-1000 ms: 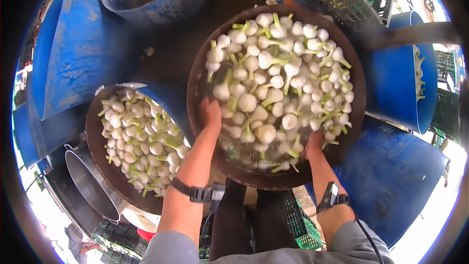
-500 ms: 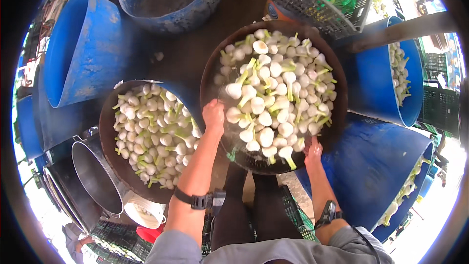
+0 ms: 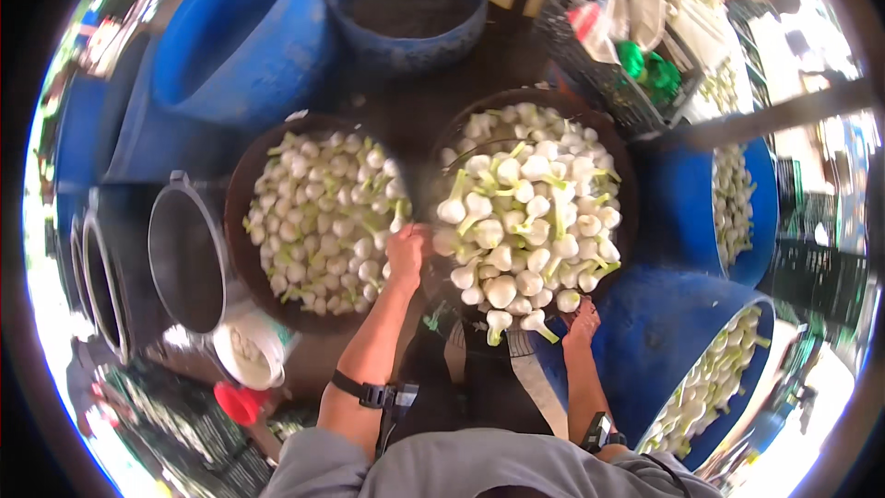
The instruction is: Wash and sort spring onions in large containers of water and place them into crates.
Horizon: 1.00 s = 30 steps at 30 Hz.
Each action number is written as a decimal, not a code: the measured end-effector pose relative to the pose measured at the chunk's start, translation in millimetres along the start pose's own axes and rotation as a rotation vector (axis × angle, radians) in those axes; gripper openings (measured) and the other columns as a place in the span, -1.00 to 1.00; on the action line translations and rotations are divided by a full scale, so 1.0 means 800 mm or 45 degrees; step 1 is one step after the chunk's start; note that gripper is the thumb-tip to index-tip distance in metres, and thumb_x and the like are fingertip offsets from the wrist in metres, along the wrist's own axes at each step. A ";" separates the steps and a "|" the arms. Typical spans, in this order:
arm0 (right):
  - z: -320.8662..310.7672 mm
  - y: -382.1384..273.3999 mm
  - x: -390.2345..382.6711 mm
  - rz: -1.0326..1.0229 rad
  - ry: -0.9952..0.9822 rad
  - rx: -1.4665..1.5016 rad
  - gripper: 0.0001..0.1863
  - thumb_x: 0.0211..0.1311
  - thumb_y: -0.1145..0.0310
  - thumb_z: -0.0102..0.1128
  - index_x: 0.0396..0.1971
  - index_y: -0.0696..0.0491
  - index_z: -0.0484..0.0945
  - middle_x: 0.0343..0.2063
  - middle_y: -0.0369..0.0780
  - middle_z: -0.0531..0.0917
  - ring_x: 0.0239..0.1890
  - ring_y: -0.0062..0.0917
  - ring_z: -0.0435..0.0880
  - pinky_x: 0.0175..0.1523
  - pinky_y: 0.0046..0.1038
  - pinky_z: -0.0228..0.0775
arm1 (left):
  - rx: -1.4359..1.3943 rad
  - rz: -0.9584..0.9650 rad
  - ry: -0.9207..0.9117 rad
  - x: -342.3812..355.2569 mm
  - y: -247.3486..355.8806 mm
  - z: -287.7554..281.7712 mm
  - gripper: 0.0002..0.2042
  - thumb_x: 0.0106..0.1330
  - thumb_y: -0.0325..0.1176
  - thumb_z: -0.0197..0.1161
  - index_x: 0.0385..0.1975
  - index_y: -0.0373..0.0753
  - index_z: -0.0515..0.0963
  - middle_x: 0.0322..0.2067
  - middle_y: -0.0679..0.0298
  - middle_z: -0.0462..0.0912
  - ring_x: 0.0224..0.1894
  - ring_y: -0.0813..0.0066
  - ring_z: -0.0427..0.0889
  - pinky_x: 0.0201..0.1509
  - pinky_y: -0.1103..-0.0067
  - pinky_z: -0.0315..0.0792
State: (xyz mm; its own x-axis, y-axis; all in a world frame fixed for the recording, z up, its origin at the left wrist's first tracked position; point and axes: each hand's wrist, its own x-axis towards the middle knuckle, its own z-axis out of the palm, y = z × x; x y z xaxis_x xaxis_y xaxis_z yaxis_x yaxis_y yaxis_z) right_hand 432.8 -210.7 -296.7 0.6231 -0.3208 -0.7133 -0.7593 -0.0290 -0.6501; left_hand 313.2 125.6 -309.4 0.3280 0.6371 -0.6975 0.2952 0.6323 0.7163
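Observation:
A heaped load of white bulbs with short green stems, looking like garlic point(image 3: 530, 235), sits in a dark basket point(image 3: 520, 342) mostly hidden beneath it. My left hand point(image 3: 406, 254) is closed on the basket's left side, and my right hand point(image 3: 581, 321) grips its lower right side. The basket is over a round brown tub point(image 3: 629, 161), where more bulbs show behind the heap. To the left stands a second brown tub point(image 3: 241, 221), holding many similar bulbs point(image 3: 323, 221); my left forearm passes over its right edge.
Blue barrels point(image 3: 235, 46) and a round blue tub point(image 3: 406, 48) stand beyond. A black crate point(image 3: 576, 55) holds green netting at the far right. Tilted blue barrels point(image 3: 673, 332) with bulbs are on the right. A grey pot point(image 3: 187, 254) and white bucket point(image 3: 251, 350) stand left.
The whole view has shifted, with the left tub now nearer the middle. The heaped basket stands out more from the right tub, and both hands keep their grip.

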 end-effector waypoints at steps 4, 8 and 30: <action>0.009 -0.026 -0.014 -0.347 -0.261 0.035 -0.75 0.15 0.23 0.05 -0.28 0.05 0.53 -0.31 -0.23 0.59 -0.29 -0.49 0.58 -0.26 -0.47 0.46 | -0.163 0.154 -0.012 -0.030 0.000 -0.026 -0.74 -0.02 -0.55 -0.01 -0.34 -0.35 0.58 -0.42 0.29 0.61 -0.39 0.57 0.53 -0.32 0.65 0.40; 0.017 -0.068 -0.021 -0.526 -0.413 -0.249 -0.60 0.17 0.12 0.01 -0.17 0.14 0.52 -0.25 -0.22 0.59 -0.24 -0.50 0.57 -0.15 -0.51 0.40 | -0.776 0.358 -0.087 -0.066 -0.020 -0.060 -0.73 -0.03 -0.66 -0.02 -0.34 -0.43 0.56 -0.42 0.22 0.61 -0.41 0.55 0.51 -0.33 0.66 0.36; -0.013 -0.244 -0.464 -0.810 -2.242 -1.373 -0.56 0.29 0.11 -0.12 -0.10 0.20 0.46 -0.20 -0.19 0.56 -0.18 -0.53 0.53 -0.05 -0.53 0.32 | -1.559 0.894 1.640 -0.838 -0.090 0.005 -0.60 -0.09 -0.67 -0.10 -0.18 -0.42 0.46 -0.27 0.19 0.59 -0.20 0.47 0.55 -0.07 0.57 0.41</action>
State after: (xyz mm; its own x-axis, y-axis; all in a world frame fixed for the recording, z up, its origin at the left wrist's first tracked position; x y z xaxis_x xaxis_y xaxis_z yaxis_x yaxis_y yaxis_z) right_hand 348.0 -95.5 97.5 -0.2295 0.9004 -0.3696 0.1768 -0.3348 -0.9255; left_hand 75.9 -348.6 106.9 -0.8496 0.4095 -0.3324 -0.4680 -0.2948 0.8331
